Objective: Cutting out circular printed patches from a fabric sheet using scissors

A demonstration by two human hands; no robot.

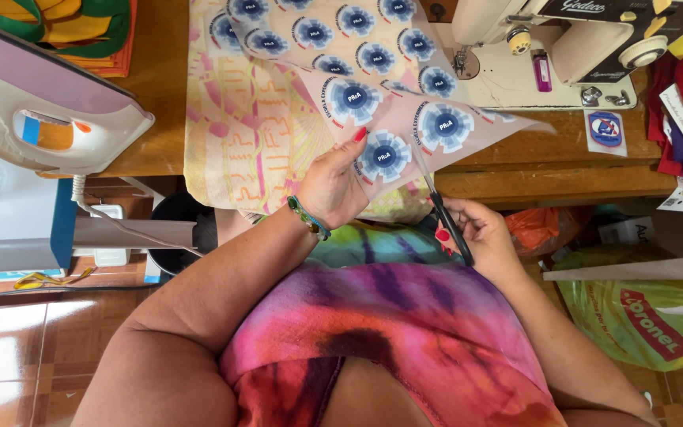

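My left hand (333, 186) pinches the sheet (405, 119) of round blue badges, thumb on top beside one badge (385, 156), fingers tucked under it, so the sheet is held up off the table (152, 87) and in front of my chest. My right hand (480, 237) is closed round the handles of the scissors (436, 202), with the blades pointing up and away from me into the sheet's lower edge, between that badge and the next one. To cut well here, I judge I should keep the sheet taut with the pinch, feed it into the blades by turning the left hand and not the scissors, and stay in the pale gap so no blue rim gets nicked. My left wrist is bent back, forearm rising from my lap; my right wrist sits low, near my stomach, elbow tucked in. The sewing machine (563, 47) stands beyond, well apart from the sheet's free corner.
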